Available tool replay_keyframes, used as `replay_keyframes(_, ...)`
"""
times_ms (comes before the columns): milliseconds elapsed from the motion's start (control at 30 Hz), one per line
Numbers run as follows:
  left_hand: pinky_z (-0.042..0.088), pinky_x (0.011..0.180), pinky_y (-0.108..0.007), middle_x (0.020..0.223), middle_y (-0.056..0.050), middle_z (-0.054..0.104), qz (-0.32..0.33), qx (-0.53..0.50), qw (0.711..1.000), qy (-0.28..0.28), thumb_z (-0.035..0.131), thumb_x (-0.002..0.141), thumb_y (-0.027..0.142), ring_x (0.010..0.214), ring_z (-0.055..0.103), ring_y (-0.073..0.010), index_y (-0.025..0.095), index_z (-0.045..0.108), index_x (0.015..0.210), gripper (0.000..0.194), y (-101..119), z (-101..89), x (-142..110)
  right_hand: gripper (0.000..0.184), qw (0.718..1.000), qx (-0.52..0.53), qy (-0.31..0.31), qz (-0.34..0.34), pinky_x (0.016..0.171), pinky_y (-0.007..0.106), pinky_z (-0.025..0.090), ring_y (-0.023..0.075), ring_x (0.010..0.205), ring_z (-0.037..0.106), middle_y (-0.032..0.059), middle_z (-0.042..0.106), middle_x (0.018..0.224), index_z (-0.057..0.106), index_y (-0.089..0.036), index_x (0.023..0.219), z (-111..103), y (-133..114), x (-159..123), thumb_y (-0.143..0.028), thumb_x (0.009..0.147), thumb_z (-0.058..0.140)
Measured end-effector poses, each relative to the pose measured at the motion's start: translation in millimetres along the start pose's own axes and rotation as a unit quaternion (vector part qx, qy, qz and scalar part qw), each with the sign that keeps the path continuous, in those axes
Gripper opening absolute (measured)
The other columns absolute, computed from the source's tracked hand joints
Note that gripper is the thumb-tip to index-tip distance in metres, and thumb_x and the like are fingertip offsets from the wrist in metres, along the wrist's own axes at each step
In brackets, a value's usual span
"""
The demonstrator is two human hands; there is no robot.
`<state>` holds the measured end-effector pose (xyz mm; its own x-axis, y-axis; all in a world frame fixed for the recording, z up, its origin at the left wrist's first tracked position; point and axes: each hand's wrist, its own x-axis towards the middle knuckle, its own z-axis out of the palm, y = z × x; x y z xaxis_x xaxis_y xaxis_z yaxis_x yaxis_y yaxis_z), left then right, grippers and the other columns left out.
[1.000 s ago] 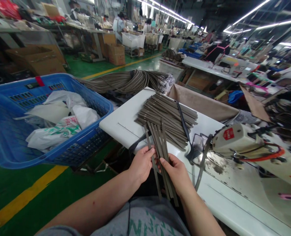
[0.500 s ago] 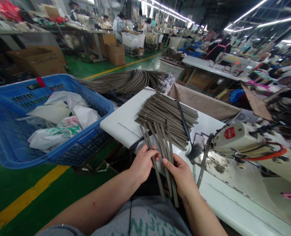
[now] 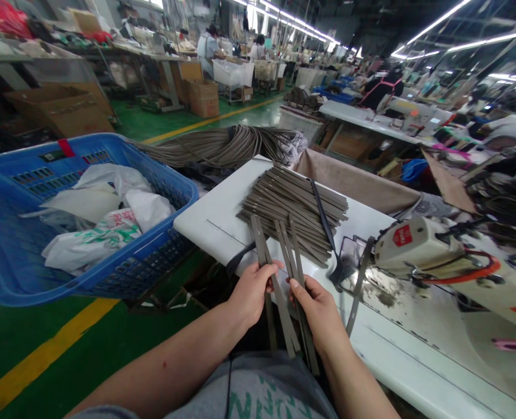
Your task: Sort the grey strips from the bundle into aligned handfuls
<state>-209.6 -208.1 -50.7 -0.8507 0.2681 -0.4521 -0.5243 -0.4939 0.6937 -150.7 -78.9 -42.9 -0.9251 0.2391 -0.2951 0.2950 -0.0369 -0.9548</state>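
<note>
My left hand (image 3: 255, 291) pinches a few grey-brown fabric strips (image 3: 260, 241), whose lower ends hang over my lap. Close beside it, my right hand (image 3: 314, 302) grips several more strips of the same kind, with their upper ends (image 3: 287, 238) fanned toward the table. Just beyond both hands lies a broad pile of matching strips (image 3: 284, 203) on the white sewing table (image 3: 209, 215). A dark strap (image 3: 323, 215) lies across the pile. One more strip (image 3: 361, 285) curves near the sewing machine (image 3: 404, 241).
A blue plastic basket (image 3: 153, 244) with white plastic bags (image 3: 96, 238) stands left of the table. Behind the table lie a long bundle of strips (image 3: 223, 145) and a beige cloth-lined bin (image 3: 349, 177). A pink tool (image 3: 513, 345) rests at the right. Several people work farther back.
The held strips have separated into two groups, with some shifted from the right side into my left hand. My hands stay in nearly the same place.
</note>
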Motion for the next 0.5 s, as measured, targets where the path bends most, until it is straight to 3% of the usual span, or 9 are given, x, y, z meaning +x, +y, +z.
replay_keyframes(133, 0.042, 0.053, -0.021, 0.065, -0.001, 0.055, -0.002, -0.044, 0.999, 0.017, 0.069, 0.071, 0.022, 0.059, 0.054, -0.0108, 0.013, 0.066, 0.079, 0.013, 0.8, 2.9, -1.7, 0.041, 0.999, -0.028, 0.000, -0.020, 0.053, 0.024, 0.037, 0.0126, 0.056, 0.047, -0.0031, 0.055, 0.062, 0.068, -0.020, 0.082, -0.5, 3.0, 2.3, -0.061, 0.081, 0.070)
replay_keyframes(300, 0.023, 0.041, -0.018, 0.065, 0.002, 0.051, -0.017, -0.018, 0.999, -0.029, 0.082, 0.068, 0.030, 0.050, 0.039, -0.0049, 0.013, 0.062, 0.077, 0.027, 1.4, 5.2, -6.6, 0.044, 0.995, -0.080, -0.027, -0.052, 0.062, 0.027, 0.045, 0.0192, 0.071, 0.059, 0.0020, 0.068, 0.077, 0.071, -0.020, 0.095, 4.2, 1.7, 1.8, -0.061, 0.083, 0.065)
replay_keyframes(367, 0.023, 0.042, -0.018, 0.063, 0.003, 0.050, -0.009, 0.012, 0.999, -0.044, 0.087, 0.065, 0.034, 0.049, 0.038, -0.0042, 0.014, 0.061, 0.076, 0.036, 1.0, 4.6, -8.0, 0.042, 0.990, -0.119, -0.028, -0.074, 0.066, 0.028, 0.047, 0.0208, 0.075, 0.062, 0.0030, 0.071, 0.082, 0.071, -0.019, 0.096, 6.6, 0.6, 0.9, -0.059, 0.083, 0.066)
replay_keyframes(500, 0.024, 0.042, -0.017, 0.062, 0.003, 0.052, 0.000, 0.033, 0.999, -0.021, 0.090, 0.059, 0.034, 0.049, 0.043, -0.0052, 0.015, 0.060, 0.076, 0.040, -0.7, 2.5, -7.0, 0.036, 0.970, -0.207, -0.006, -0.129, 0.075, 0.030, 0.049, 0.0223, 0.082, 0.063, 0.0054, 0.072, 0.089, 0.070, -0.019, 0.099, 10.0, 1.0, 0.3, -0.052, 0.085, 0.067)
